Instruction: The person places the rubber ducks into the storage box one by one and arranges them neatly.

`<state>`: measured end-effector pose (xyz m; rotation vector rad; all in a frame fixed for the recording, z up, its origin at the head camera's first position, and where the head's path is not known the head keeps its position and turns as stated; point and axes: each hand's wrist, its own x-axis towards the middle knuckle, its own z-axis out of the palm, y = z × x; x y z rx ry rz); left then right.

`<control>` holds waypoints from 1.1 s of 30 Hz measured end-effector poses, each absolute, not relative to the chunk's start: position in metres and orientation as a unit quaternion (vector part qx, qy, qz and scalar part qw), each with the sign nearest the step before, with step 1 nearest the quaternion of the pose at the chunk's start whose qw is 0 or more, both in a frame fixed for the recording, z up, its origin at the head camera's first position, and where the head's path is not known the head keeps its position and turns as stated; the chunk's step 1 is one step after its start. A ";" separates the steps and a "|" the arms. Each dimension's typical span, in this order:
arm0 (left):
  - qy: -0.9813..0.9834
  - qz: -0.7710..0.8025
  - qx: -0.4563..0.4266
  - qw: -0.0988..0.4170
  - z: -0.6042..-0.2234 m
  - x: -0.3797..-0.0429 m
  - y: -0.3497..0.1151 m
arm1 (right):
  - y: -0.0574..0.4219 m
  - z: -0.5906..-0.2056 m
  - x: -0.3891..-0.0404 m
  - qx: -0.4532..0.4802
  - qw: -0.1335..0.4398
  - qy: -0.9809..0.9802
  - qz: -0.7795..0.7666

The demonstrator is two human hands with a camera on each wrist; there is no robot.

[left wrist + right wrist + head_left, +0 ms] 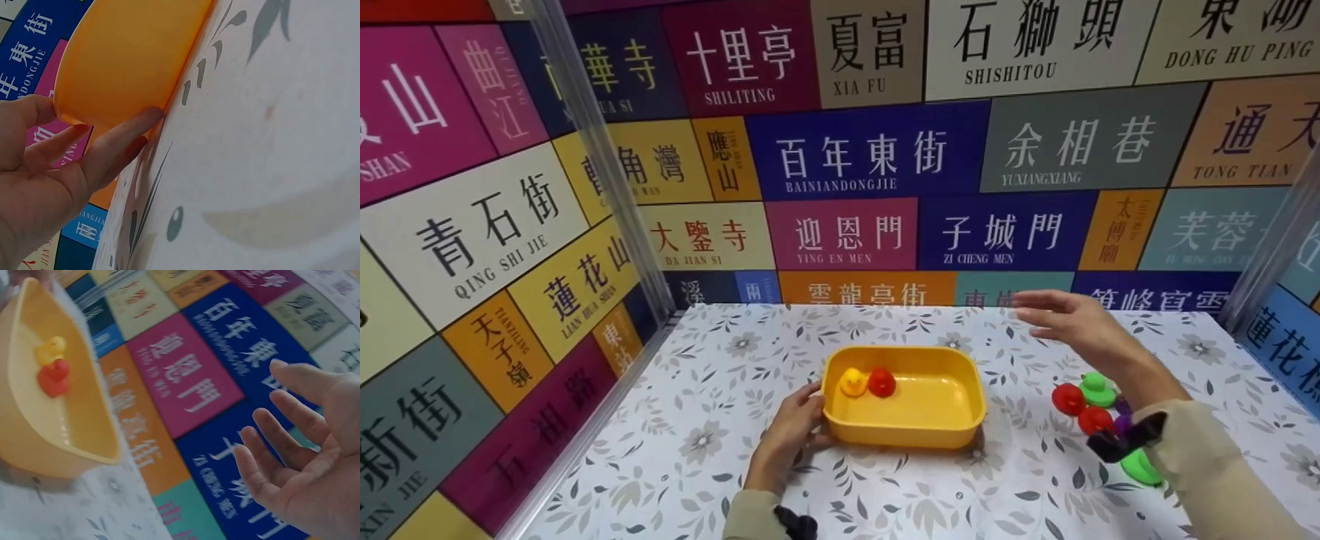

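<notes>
A yellow plastic basin (pixel 904 435) with rounded corners stands on the table. Inside, towards its left end, sit a small yellow toy duck (pixel 853 382) and a red toy duck (pixel 882 383). My left hand (pixel 789 427) holds the basin by its left end; in the left wrist view its fingers (pixel 121 135) lie against the outer wall and rim. Raised over the far right of the table, my right hand (pixel 1069 322) has its fingers spread loosely and nothing in it. The right wrist view shows the same empty palm (pixel 315 495), apart from the basin.
Several toy ducks lie in a loose group on the right, partly behind my right forearm: red ones (pixel 1069 399), green ones (pixel 1097 390) and a purple one (pixel 1123 414). A flowered cloth (pixel 697 390) covers the table. Walls with coloured sign panels (pixel 870 150) stand behind and at the sides.
</notes>
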<state>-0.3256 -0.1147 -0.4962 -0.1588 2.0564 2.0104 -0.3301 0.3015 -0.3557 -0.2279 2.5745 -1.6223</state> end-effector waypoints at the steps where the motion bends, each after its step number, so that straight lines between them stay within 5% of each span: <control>1: 0.709 0.691 -0.054 0.130 -0.496 -0.326 -0.114 | 0.308 -0.355 -0.328 -0.070 0.040 0.847 -0.525; 15: 0.702 0.698 -0.053 0.131 -0.497 -0.325 -0.117 | 0.376 -0.361 -0.291 0.002 -0.021 0.861 -0.508; 23: 0.711 0.691 -0.048 0.120 -0.498 -0.326 -0.115 | 0.399 -0.393 -0.281 0.062 -0.107 0.841 -0.526; 33: 0.710 0.691 -0.054 0.123 -0.498 -0.327 -0.114 | 0.427 -0.427 -0.283 0.146 -0.131 0.824 -0.531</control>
